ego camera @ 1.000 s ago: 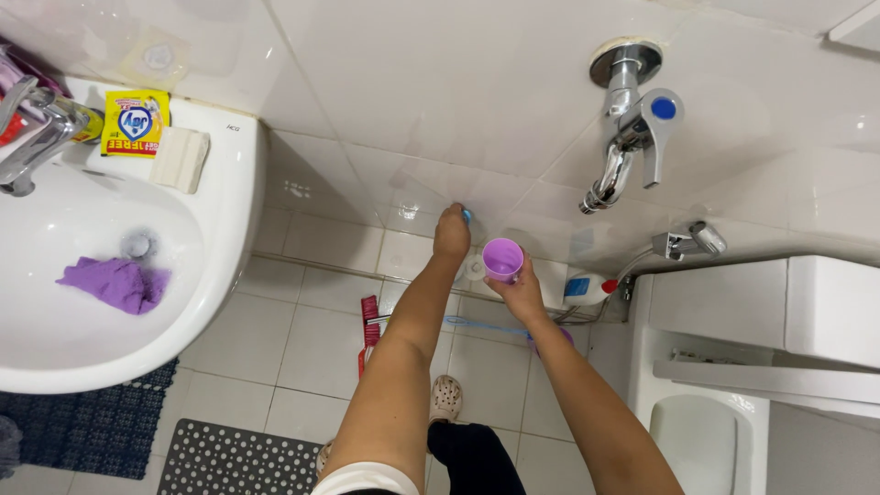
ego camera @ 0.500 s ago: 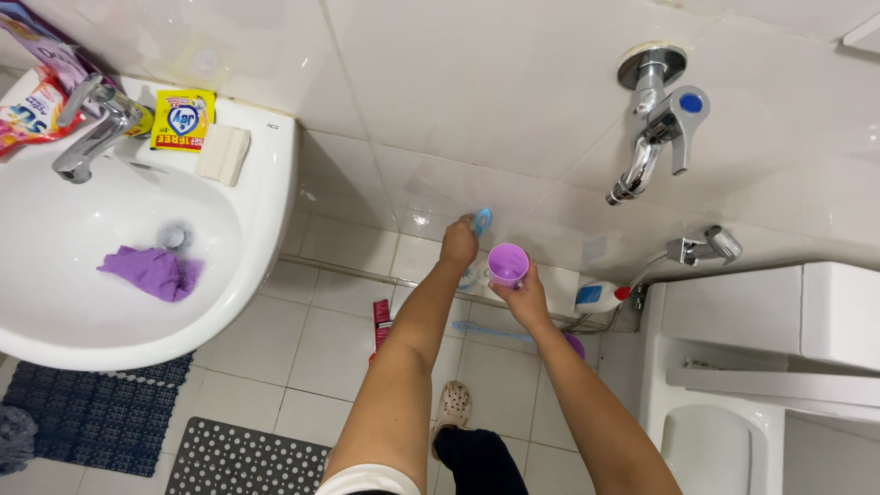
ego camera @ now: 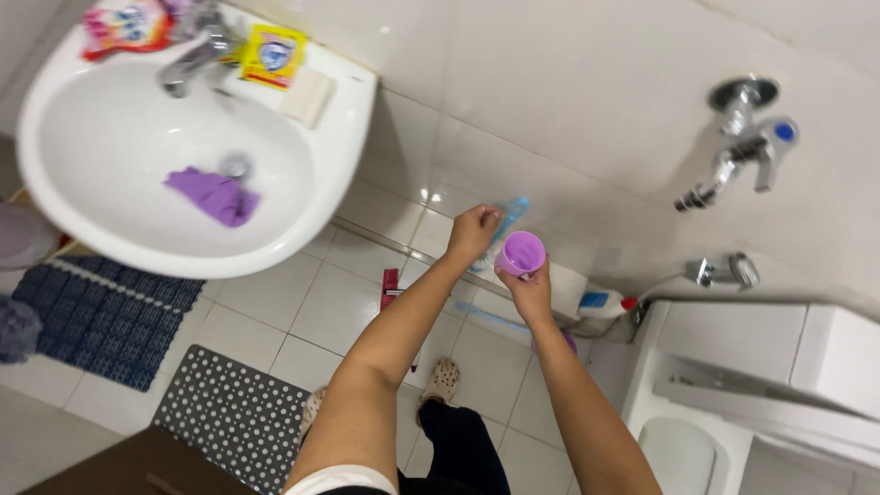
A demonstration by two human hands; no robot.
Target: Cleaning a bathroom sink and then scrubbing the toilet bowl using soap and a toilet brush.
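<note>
My right hand [ego camera: 530, 291] grips a small purple cup [ego camera: 522, 252] from below and holds it upright in front of the tiled wall. My left hand [ego camera: 472, 234] is closed around the light blue handle of a brush [ego camera: 510, 218], whose head sits just left of the cup rim. Both arms reach out from the bottom of the view over the tiled floor.
A white washbasin [ego camera: 302, 206] at upper left holds a purple cloth [ego camera: 214, 194]; a yellow packet [ego camera: 270, 55] and soap lie on its rim. Wall taps [ego camera: 744, 137] hang at right above a white toilet [ego camera: 733, 403]. A white bottle [ego camera: 600, 302] and mats [ego camera: 101, 312] lie on the floor.
The view has shifted so the basin sits more to the right and lower. Both hands keep the cup and brush together, nearly unchanged relative to each other.
</note>
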